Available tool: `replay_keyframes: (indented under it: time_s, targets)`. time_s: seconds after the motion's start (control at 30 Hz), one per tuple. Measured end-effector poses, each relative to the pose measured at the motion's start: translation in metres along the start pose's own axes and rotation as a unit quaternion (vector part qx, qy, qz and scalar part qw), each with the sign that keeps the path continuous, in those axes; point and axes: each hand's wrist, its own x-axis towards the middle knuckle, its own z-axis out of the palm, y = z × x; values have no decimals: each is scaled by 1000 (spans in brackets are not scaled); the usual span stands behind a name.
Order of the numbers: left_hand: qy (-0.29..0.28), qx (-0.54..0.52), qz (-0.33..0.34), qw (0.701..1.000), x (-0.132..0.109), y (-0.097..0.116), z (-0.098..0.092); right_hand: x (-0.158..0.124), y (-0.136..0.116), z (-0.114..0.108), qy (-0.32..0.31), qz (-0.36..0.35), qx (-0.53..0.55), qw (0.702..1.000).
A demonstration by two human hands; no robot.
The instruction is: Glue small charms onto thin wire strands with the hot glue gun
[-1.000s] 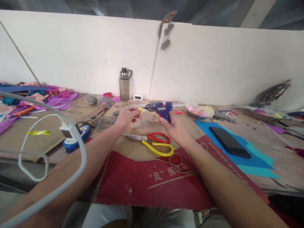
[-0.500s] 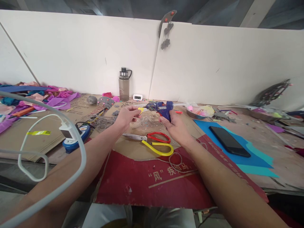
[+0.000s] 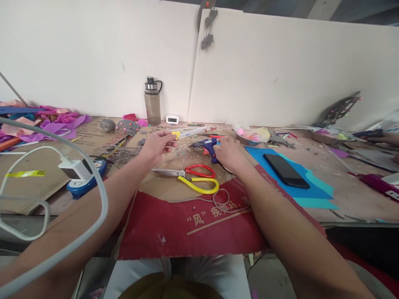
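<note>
My left hand [image 3: 156, 148] pinches a small yellow piece [image 3: 176, 135], its fingertips raised over the far part of the cardboard. To the right, my right hand [image 3: 231, 154] is closed round the back of a blue glue gun [image 3: 213, 151], whose nozzle points left toward the littered cardboard. A gap separates the nozzle from the yellow piece. Nearer to me lie scissors [image 3: 199, 185] with one red and one yellow handle, blades to the left. A loop of thin grey cord [image 3: 222, 201] rests on the red cardboard sheet [image 3: 162, 232].
A bottle [image 3: 152, 104] and small white digital clock [image 3: 172, 119] stand by the white board. Tangled wire [image 3: 129, 155] and a blue power socket [image 3: 87, 182] with a white charger lie left. A black phone [image 3: 286, 170] rests on blue sheets. White cable crosses the left foreground.
My right hand has lowered the glue gun away from the yellow piece, shifting its grip toward the gun's back. My left hand still pinches the piece. The view has tilted down and shifted right.
</note>
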Motion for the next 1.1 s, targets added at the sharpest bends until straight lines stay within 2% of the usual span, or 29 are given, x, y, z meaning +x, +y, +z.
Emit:
replay_keyframes:
  time_s: [0.07,0.1,0.17,0.23,0.3,0.4,0.5,0.6,0.67,0.77,0.83,0.9,0.93,1.0,1.1]
  targets:
    - [4,-1,2,1000,0,1,0,-9,-3,-13,37,28,-48,998]
    - [5,-2,4,1000,0,1,1,-15,-8,-21,48,10,-53,997]
    - [9,-6,10,1000,0,1,1,-30,-22,-40,44,-73,19,996]
    - [8,-6,16,1000,0,1,1,-48,-42,-55,-26,-114,125,985]
    - [1,-3,21,1000,1,0,1,-65,-61,-61,-138,-166,193,957]
    - [-12,-1,29,999,1,-1,-1,-86,-84,-50,-231,-255,173,923]
    - [-20,-5,34,999,1,-1,-2,-98,-98,-24,-264,-307,92,910]
    - [-18,-11,33,999,0,1,-2,-102,-107,-6,-253,-323,12,912]
    - [-14,-14,26,999,-1,3,0,-99,-111,-5,-237,-314,8,919]
    - [-9,-12,18,1000,-5,6,2,-79,-113,-16,-217,-208,95,949]
    - [-10,-13,22,1000,-8,7,3,-58,-111,-23,-161,-125,170,964]
    - [-19,-16,27,999,-10,7,4,-36,-106,-25,-62,-88,204,973]
    - [-26,-18,28,999,-10,7,5,-28,-102,-23,-41,-75,214,973]
    - [-38,-20,25,999,-11,7,6,-16,-93,-14,-23,-68,231,970]
    - [-43,-26,13,999,-12,5,8,-14,-78,1,-19,-68,246,967]
